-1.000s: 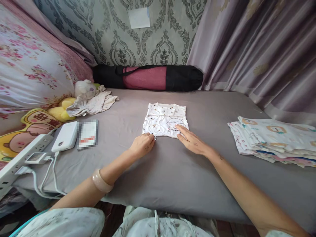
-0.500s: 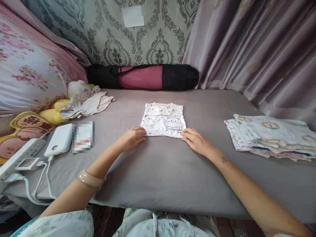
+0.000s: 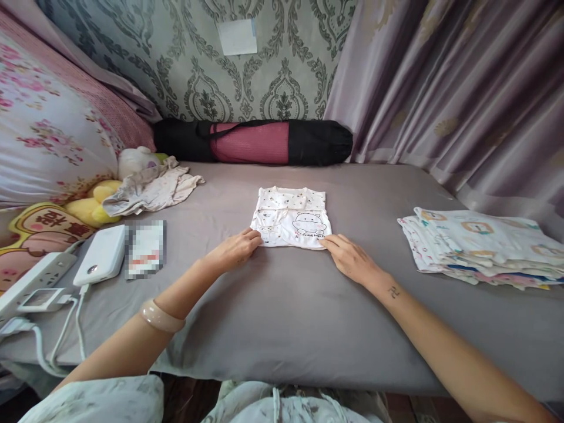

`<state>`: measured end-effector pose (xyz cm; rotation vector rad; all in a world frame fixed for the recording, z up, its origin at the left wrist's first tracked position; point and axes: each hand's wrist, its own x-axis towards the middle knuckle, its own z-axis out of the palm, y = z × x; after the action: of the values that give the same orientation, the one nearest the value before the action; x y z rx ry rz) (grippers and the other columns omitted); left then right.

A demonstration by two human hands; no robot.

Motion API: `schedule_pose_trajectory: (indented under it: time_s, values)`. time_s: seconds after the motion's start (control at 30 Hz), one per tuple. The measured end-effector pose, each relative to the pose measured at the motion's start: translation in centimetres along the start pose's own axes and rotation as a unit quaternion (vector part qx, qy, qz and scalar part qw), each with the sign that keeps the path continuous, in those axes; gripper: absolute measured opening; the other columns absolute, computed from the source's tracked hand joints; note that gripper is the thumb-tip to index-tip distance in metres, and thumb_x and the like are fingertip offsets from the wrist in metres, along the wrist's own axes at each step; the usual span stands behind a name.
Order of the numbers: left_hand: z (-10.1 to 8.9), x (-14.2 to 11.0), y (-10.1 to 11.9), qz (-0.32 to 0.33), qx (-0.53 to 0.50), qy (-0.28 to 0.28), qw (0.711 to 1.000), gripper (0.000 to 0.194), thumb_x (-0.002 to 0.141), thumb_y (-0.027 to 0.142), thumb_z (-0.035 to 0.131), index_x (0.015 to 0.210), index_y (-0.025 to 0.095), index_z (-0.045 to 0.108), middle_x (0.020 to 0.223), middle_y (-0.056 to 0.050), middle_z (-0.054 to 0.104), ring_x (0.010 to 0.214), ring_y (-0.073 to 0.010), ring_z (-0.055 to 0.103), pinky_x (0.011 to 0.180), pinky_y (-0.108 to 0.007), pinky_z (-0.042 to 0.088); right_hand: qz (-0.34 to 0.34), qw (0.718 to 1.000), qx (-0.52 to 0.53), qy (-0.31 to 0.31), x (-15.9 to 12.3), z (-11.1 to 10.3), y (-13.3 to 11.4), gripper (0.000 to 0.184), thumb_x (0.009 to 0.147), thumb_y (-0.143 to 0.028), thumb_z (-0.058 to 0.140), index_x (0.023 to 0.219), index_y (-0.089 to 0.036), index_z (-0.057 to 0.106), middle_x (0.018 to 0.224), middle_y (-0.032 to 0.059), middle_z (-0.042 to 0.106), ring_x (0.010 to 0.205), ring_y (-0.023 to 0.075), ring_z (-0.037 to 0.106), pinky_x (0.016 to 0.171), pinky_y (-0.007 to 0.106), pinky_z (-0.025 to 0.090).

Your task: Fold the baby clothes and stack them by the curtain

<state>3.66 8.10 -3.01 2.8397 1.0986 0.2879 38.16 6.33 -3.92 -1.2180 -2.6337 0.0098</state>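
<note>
A small white baby garment with a cartoon animal print lies folded flat in the middle of the grey bed sheet. My left hand rests on the sheet with its fingertips against the garment's near left corner. My right hand lies flat, fingers stretched out, tips touching the near right corner. Neither hand lifts the cloth. A pale bangle sits on my left wrist.
A stack of folded printed cloths lies at the right. At the left are crumpled clothes, plush toys, a white power bank, a power strip with cables and a floral pillow. A black and pink roll bag lies against the wall.
Both hands slid back from on top of the garment's lower part to its near corners. The left hand let go of the tie it pinched. The view shifted slightly.
</note>
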Motion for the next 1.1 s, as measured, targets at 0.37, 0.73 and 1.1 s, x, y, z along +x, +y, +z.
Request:
schedule_pose_trajectory:
  time_s: [0.37,0.73,1.1]
  values:
    - [1.0,0.0,-0.8,-0.02,-0.035,0.065,0.997,0.033,0.097,0.022,0.034,0.119,0.019,0.059,0.127,-0.011,0.063,0.123,-0.0217,0.056,0.103,-0.04,0.045,-0.013,0.997,0.071,0.042,1.4,1.1,1.3,0.042,0.095,-0.012,0.034,0.123,-0.021,0.064,0.133,0.0076,0.061,0.127,0.0209,0.053,0.109,0.042,0.042]
    - [-0.5,-0.5,-1.5,0.003,-0.01,0.06,0.998,0.036,0.099,0.023,0.033,0.122,0.019,0.06,0.121,-0.011,0.068,0.112,-0.0221,0.064,0.097,-0.039,0.051,-0.017,0.996,0.083,0.017,1.0,-2.2,1.2,0.048,0.092,-0.006,0.033,0.124,-0.022,0.064,0.125,0.0061,0.067,0.118,0.0222,0.06,0.099,0.041,0.051]
    - [-2.5,-4.2,4.5,0.001,-0.07,0.046,0.997,0.032,0.1,0.025,0.034,0.119,0.021,0.06,0.111,-0.007,0.071,0.102,-0.019,0.066,0.089,-0.031,0.05,-0.056,0.995,0.088,0.006,-4.3,-3.8,-1.7,0.044,0.093,-0.007,0.036,0.122,-0.025,0.063,0.122,0.0036,0.068,0.114,0.02,0.062,0.107,0.043,0.043]
